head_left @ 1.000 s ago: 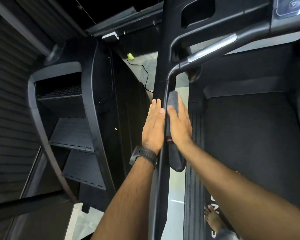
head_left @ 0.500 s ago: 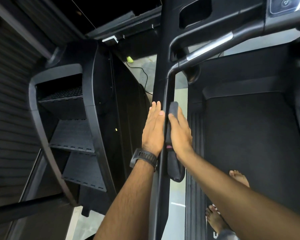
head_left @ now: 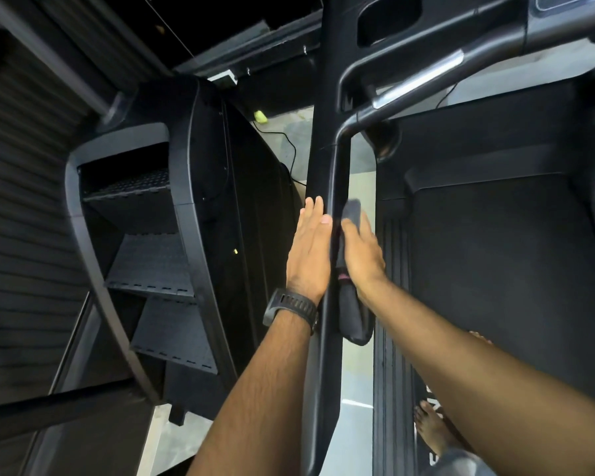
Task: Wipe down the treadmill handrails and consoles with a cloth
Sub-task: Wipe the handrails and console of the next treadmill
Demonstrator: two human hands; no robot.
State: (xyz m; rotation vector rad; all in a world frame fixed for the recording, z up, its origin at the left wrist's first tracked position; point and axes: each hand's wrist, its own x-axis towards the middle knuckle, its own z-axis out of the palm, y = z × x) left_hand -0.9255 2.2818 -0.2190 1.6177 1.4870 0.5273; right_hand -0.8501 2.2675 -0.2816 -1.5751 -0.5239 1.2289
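Note:
A black treadmill handrail (head_left: 327, 338) runs from the bottom centre up to the console frame (head_left: 389, 39) at the top. My right hand (head_left: 363, 259) presses a dark grey cloth (head_left: 352, 314) against the rail's right side; the cloth shows above my fingers and hangs below my wrist. My left hand (head_left: 308, 252), wearing a black watch, lies flat with straight fingers against the rail's left side. A corner of the console panel (head_left: 560, 1) shows at the top right.
A black stair-climber machine (head_left: 145, 255) with ridged steps stands to the left. The treadmill belt (head_left: 502, 280) lies to the right, with bare feet (head_left: 433, 431) on its side rail. A cable and a yellow-green object (head_left: 260, 116) lie on the pale floor beyond.
My right hand with the cloth has slid slightly down the rail toward me. My left hand keeps its flat place on the rail. The view has shifted a little.

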